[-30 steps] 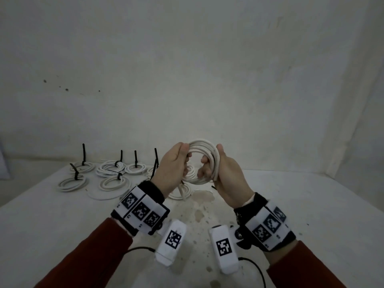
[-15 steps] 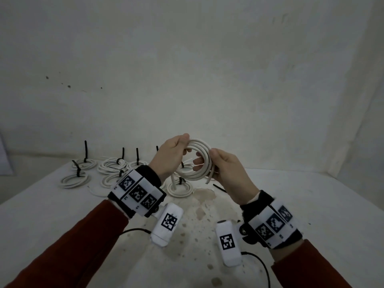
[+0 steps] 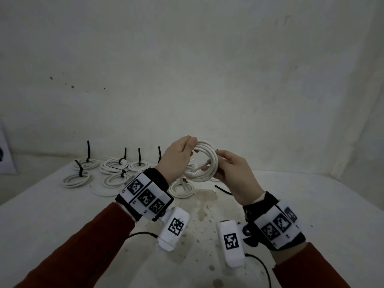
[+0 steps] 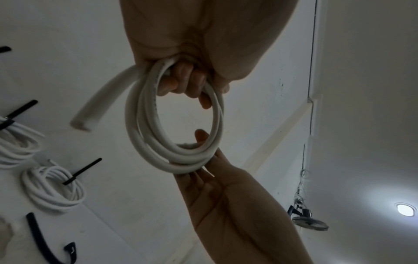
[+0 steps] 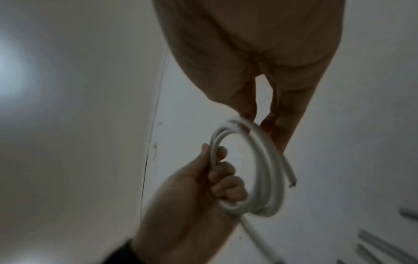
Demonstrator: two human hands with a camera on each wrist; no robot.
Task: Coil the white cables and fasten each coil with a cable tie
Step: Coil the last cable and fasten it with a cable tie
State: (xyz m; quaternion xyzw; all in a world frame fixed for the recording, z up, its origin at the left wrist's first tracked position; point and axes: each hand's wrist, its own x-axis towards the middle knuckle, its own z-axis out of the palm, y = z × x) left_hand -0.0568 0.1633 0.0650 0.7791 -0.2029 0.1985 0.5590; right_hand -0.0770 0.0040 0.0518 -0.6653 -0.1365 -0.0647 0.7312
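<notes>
A white cable coil point(image 3: 207, 163) hangs in the air above the table, its ring facing me. My left hand point(image 3: 191, 145) grips the coil's upper left, fingers point(image 4: 181, 84) curled round the strands point(image 4: 144, 128). My right hand point(image 3: 216, 163) pinches the coil's right rim, thumb point(image 4: 201, 135) inside the ring and fingers outside. One loose cable end point(image 4: 90, 110) sticks out near the left hand; another end point(image 5: 291, 180) shows in the right wrist view. A loose black cable tie point(image 3: 223, 190) lies on the table under my right hand.
Several tied coils point(image 3: 113, 167) with upright black tie tails sit at the table's back left, and another coil point(image 3: 181, 189) lies just below my hands. The white table point(image 3: 291, 204) is stained in the middle. A wall stands close behind.
The coil has turned from edge-on to facing me. My right hand has gone from wrapping the coil to pinching its right rim. My left hand keeps its grip.
</notes>
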